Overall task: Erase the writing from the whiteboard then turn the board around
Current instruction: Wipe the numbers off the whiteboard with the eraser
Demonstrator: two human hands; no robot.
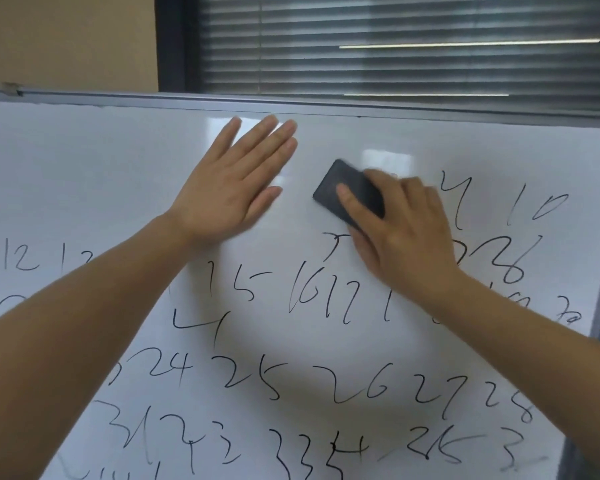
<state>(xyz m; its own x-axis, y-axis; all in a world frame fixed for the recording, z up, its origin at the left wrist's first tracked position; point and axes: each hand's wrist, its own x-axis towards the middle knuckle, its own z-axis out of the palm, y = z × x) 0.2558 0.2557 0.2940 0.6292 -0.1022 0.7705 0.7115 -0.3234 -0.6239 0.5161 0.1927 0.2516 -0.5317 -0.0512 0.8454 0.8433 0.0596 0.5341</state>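
Glossy smooth whiteboard [430, 140] in a grey metal-looking frame [222, 100]; matt black eraser [340, 181].

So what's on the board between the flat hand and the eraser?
Nothing: in the head view the strip of whiteboard between the left hand and the eraser in the right hand is bare and wiped clean.

The right hand [406, 230] covers the lower part of the black eraser [347, 192] and some numbers beneath it. Both forearms hide digits at left and right of the frame. The whiteboard [84, 161] runs past the left and bottom edges, cutting off the lowest row of numbers.
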